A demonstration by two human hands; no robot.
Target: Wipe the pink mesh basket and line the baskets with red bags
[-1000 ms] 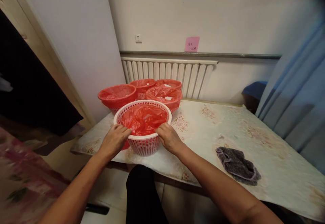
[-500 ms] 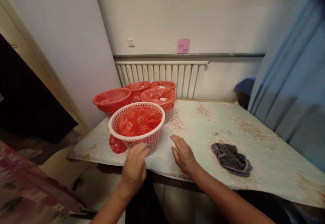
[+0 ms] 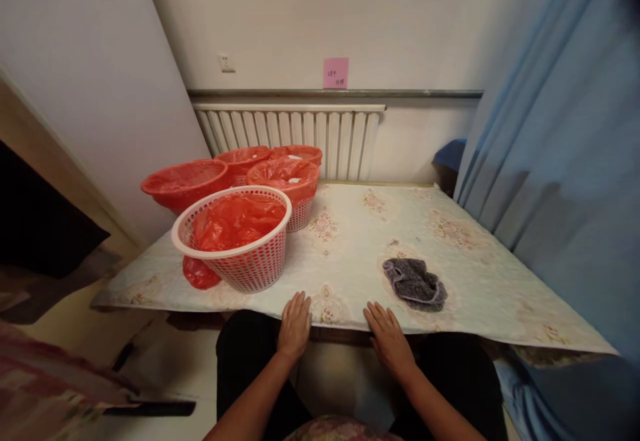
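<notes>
My left hand point(image 3: 296, 325) lies flat at the table's front edge, fingers stretched out and holding nothing. Likewise flat at that edge, my right hand point(image 3: 389, 337) has its fingers extended and holds nothing. Left of my left hand stands a white plastic basket point(image 3: 255, 264) with perforated sides. A crumpled red plastic bag point(image 3: 235, 222) fills its inside. By the basket's lower left, a bit of red plastic point(image 3: 201, 273) rests on the table. A crumpled dark grey cloth point(image 3: 416, 283) lies just beyond my right hand.
Behind the white basket stand several baskets lined with red bags, such as one red-lined basket point(image 3: 187, 184). A flowered cloth covers the table point(image 3: 350, 241). A radiator point(image 3: 300, 127) runs along the wall. Blue curtains point(image 3: 550, 127) hang at the right, and a pink note point(image 3: 335, 73) is on the wall.
Both hands have come back to the front edge, the left one moving away from the white basket. The view has shifted, so everything on the table appears further left. The cloth lies unchanged.
</notes>
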